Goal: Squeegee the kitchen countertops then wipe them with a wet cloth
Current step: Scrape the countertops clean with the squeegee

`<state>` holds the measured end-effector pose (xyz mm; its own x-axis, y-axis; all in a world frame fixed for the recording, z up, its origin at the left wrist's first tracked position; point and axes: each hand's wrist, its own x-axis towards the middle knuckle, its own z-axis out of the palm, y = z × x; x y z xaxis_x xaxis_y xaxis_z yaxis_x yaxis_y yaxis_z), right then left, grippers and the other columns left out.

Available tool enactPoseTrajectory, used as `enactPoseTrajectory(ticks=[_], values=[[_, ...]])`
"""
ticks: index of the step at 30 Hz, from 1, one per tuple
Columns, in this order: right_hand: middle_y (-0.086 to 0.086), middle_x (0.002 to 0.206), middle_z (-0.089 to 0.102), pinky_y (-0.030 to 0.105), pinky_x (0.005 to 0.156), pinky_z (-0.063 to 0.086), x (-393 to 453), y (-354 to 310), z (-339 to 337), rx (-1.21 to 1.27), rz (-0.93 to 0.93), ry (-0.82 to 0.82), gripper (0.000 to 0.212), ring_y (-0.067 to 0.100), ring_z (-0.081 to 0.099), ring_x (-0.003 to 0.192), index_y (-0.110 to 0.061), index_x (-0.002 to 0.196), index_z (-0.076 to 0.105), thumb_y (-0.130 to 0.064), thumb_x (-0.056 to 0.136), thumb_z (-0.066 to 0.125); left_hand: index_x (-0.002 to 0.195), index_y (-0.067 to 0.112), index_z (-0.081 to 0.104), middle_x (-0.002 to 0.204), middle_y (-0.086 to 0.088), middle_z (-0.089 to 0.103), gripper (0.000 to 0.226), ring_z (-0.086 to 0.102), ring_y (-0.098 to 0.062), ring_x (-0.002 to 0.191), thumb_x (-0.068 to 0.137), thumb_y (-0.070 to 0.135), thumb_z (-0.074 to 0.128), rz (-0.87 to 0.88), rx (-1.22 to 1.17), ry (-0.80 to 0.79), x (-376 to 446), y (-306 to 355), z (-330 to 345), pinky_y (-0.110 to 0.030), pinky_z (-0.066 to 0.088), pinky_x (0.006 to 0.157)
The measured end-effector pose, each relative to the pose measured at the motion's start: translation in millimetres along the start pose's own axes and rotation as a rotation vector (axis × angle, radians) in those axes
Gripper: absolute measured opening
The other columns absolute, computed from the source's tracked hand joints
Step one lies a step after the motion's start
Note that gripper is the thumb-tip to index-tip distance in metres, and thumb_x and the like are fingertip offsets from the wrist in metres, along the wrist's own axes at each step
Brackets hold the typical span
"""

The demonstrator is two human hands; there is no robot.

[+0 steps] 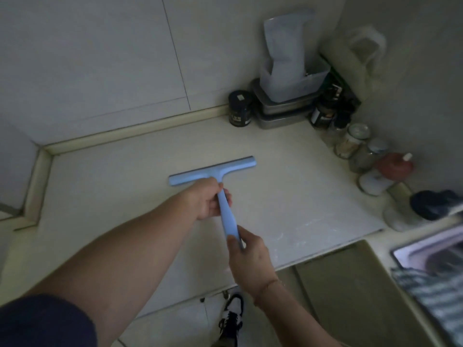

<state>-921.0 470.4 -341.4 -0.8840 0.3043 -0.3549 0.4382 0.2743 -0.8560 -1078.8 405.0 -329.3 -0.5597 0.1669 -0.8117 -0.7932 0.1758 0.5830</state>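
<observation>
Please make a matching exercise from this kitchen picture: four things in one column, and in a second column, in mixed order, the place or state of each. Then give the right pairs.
Things:
1. squeegee
2. black jar
3. striped cloth
4. red-capped bottle

Places or states:
A. by the sink, at the right edge
B. held by both hands on the countertop
C. in the row of jars along the right wall
D. against the back wall, left of the metal boxes

Pairs: 1-B, 2-D, 3-A, 4-C

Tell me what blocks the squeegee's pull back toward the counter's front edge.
Nothing visible does. The light blue plastic squeegee rests on bare cream countertop; the jars stand along the right wall, aside.
</observation>
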Motion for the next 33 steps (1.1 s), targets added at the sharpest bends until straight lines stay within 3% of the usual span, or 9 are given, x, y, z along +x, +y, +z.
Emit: enactPoseTrajectory(ticks=[5,11,15,19,21,24,26,29,33], values=[[-0.004,0.054,0.047,0.016,0.044,0.028,-76,17,-23,-0.003,-0.024,-0.002,0.016,0.003,0.044,0.044,-0.019,0.081,0.057,-0.021,0.094,0.05,0.08,0.006,0.054,0.065,-0.006,0.06,0.028,0.058,-0.018,0.057,0.101,0.017,0.041,-0.033,0.028,-0.005,-45,-54,26,-0.023,0.052,0.043],[-0.005,0.052,0.046,0.013,0.045,0.033,-129,32,-43,-0.002,0.029,-0.013,0.031,-0.003,0.046,0.046,-0.023,0.062,0.049,-0.023,0.093,0.055,0.086,0.004,0.054,0.069,-0.008,0.061,0.025,0.059,-0.018,0.054,0.102,0.02,0.042,-0.061,0.014,-0.024,-80,-98,41,-0.024,0.051,0.043],[-0.002,0.054,0.057,0.02,0.053,0.042,-132,29,-45,-0.014,0.047,0.008,0.022,0.003,0.057,0.053,-0.021,0.073,0.061,-0.027,0.093,0.055,0.09,0.003,0.054,0.069,-0.008,0.06,0.023,0.06,-0.015,0.042,0.101,0.021,0.044,-0.019,-0.018,-0.003,-88,-96,44,-0.023,0.05,0.04],[0.003,0.085,0.073,0.027,0.071,0.053,-132,8,-49,-0.039,0.094,0.081,0.024,0.017,0.069,0.082,-0.027,0.107,0.072,-0.034,0.088,0.06,0.092,0.002,0.053,0.07,-0.01,0.057,0.018,0.058,-0.016,0.038,0.1,0.016,0.047,-0.062,-0.195,-0.09,-100,-86,36,-0.024,0.05,0.038],[0.004,0.089,0.073,0.025,0.07,0.05,-124,-17,-46,-0.034,0.061,0.087,0.024,0.016,0.069,0.082,-0.028,0.111,0.071,-0.032,0.089,0.061,0.085,0.004,0.053,0.068,-0.008,0.057,0.021,0.058,-0.015,0.038,0.1,0.016,0.047,-0.028,-0.28,-0.137,-106,-68,18,-0.023,0.051,0.039],[0.002,0.052,0.063,0.025,0.052,0.046,-101,-63,-15,0.072,-0.014,0.028,0.014,0.013,0.06,0.047,-0.028,0.097,0.071,-0.025,0.092,0.058,0.079,0.005,0.055,0.055,-0.005,0.062,0.027,0.061,-0.013,0.04,0.101,0.016,0.044,0.094,-0.291,-0.13,-109,-29,-34,-0.02,0.052,0.042],[0.001,0.046,0.056,0.021,0.043,0.038,-80,-89,22,0.105,-0.071,-0.017,0.015,0.008,0.048,0.036,-0.029,0.091,0.067,-0.023,0.094,0.054,0.078,0.003,0.056,0.052,-0.005,0.063,0.029,0.062,-0.014,0.042,0.101,0.016,0.044,0.137,-0.28,-0.097,-104,0,-79,-0.021,0.053,0.044],[-0.001,0.049,0.051,0.017,0.037,0.03,-38,-121,87,0.181,-0.083,-0.061,0.016,0.006,0.039,0.032,-0.028,0.096,0.064,-0.023,0.097,0.049,0.082,0.002,0.056,0.063,-0.008,0.063,0.027,0.062,-0.016,0.043,0.101,0.017,0.046,0.158,-0.264,-0.034,-85,38,-147,-0.024,0.054,0.043],[-0.001,0.057,0.054,0.022,0.049,0.032,21,-152,168,0.195,-0.063,-0.05,0.013,0.011,0.042,0.045,-0.031,0.094,0.06,-0.027,0.097,0.048,0.084,0.002,0.055,0.071,-0.009,0.06,0.026,0.061,-0.015,0.042,0.101,0.018,0.046,0.144,-0.231,0.017,-38,76,-222,-0.023,0.053,0.042]])
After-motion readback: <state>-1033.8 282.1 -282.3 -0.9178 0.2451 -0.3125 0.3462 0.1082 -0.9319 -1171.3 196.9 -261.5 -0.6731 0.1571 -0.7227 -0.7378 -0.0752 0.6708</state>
